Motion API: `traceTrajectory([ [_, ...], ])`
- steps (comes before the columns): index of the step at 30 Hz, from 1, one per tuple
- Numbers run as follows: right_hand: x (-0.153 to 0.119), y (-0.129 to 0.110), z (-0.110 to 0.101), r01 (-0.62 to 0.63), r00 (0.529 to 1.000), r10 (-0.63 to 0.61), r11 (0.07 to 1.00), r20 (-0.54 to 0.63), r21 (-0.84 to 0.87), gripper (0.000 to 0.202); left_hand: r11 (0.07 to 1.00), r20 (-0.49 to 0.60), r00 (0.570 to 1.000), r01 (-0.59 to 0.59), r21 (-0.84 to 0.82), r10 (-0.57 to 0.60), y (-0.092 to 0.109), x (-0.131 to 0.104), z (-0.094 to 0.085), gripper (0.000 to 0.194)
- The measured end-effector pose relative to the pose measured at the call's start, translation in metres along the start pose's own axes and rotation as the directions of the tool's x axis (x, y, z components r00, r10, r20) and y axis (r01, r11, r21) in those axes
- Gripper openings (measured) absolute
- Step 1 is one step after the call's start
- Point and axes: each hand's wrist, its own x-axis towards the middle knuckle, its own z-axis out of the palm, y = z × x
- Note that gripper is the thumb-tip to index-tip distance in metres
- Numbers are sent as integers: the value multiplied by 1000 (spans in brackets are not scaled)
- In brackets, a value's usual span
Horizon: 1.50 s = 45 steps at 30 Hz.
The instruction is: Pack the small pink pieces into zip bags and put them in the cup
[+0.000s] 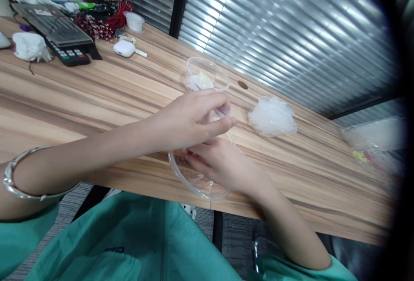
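My left hand (203, 119) reaches in from the left, its wrist wearing a silver bangle. Its fingers curl around a crumpled piece of clear plastic (220, 113). Just below it, my right hand (223, 164) comes from the right, with its fingers bent together over a round clear plastic container (186, 181) near the table's front edge. What the right fingertips hold, if anything, is hidden. Small clear bits show in that container. Behind the hands stands a second round clear container (223, 76), with a small clear packet (200, 81) inside it.
A pile of translucent plastic bags (272, 117) lies to the right, a larger plastic bag (375, 138) farther right. At the back left are a payment terminal (73, 55), red wires (118, 17), a white earbud case (124, 48) and crumpled white tissue (30, 47).
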Motion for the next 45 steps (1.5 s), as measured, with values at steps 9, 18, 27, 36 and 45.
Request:
traceTrajectory([
  [9, 2, -1, -5, 126, 992, -126, 980, -8, 156, 31, 1000, 1, 1000, 6, 18, -6, 2, 1, 0, 22],
  [18, 1, 3, -1, 132, 991, -131, 976, -20, 174, 22, 1000, 2, 1000, -6, 11, 6, 1, 0, 0, 24],
  [27, 3, 0, -3, 92, 995, -97, 983, 25, 156, 26, 1000, 11, 1000, 0, -3, 0, 2, 0, -1, 23],
  [36, 2, 0, -4, 113, 992, -121, 976, 33, 183, 24, 1000, 25, 1000, 4, -7, -3, 2, 1, -1, 22],
  [45, 1, -2, -6, 36, 995, -53, 983, 89, 180, 24, 1000, 21, 1000, -12, -14, 12, 2, 1, -1, 19],
])
